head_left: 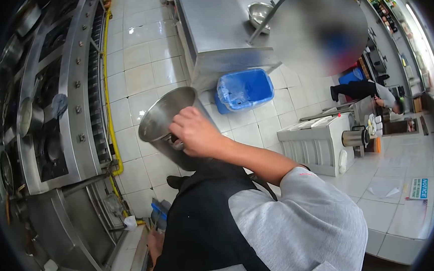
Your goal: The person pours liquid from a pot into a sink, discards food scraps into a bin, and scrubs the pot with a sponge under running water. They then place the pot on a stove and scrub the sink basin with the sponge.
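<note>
My right hand (194, 132) is closed on the side handle of a tall stainless steel stock pot (167, 106). The pot is tilted, so its open mouth and part of the bare metal inside show. It hangs in front of my black apron (202, 217), above the tiled floor. Low at the left, my left hand (155, 243) is partly hidden beside the apron, with its fingers curled. Just beyond its fingers is a grey and blue object (160, 210) whose kind I cannot make out.
A gas range (74, 80) with pans runs along the left, a yellow pipe (108, 92) at its front. Ahead stand a steel table (209, 30) and a blue lined bin (250, 100). A white chest (313, 144) is at right; a person (362, 92) stands farther off.
</note>
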Motion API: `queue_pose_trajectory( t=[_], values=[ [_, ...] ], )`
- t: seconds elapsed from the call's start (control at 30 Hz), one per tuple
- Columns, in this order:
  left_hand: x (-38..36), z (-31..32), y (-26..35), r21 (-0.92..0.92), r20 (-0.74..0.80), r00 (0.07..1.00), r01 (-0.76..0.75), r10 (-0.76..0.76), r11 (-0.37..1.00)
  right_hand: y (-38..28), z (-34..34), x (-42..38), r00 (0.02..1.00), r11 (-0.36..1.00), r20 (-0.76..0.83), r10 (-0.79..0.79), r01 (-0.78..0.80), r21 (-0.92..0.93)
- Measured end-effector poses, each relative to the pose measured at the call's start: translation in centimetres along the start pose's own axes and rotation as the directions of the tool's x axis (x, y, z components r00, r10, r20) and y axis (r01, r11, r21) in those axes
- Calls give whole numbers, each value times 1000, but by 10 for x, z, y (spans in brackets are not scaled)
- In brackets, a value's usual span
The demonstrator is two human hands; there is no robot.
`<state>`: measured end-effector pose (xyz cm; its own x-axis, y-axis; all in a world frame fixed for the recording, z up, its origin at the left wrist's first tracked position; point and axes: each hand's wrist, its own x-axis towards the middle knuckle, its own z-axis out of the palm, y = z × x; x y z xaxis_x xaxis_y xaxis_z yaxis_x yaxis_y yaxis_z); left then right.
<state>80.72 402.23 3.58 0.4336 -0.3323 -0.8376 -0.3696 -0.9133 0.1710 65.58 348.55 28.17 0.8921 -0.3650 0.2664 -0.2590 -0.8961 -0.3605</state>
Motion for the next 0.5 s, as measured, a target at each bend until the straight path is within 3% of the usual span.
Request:
queue_pose_trajectory(
  t=[0.03, 0.17, 0.3, 0.5],
  values=[
    [-4, 23, -1, 58, -7, 1000, 21, -21, 998, 16, -3, -12, 999, 999, -10, 33, -33, -18],
    [-19, 59, 21, -208, 19, 997, 75, -72, 975, 87, -9, -57, 983, 986, -85, 164, -164, 5],
    [-37, 69, 69, -311, 15, 996, 93, -93, 946, 179, -2, -103, 933, 937, -102, 344, -334, 102],
    [-55, 49, 175, -477, -10, 997, 62, -76, 877, 329, 30, -185, 718, 757, -249, 650, -582, 297]
  ],
)
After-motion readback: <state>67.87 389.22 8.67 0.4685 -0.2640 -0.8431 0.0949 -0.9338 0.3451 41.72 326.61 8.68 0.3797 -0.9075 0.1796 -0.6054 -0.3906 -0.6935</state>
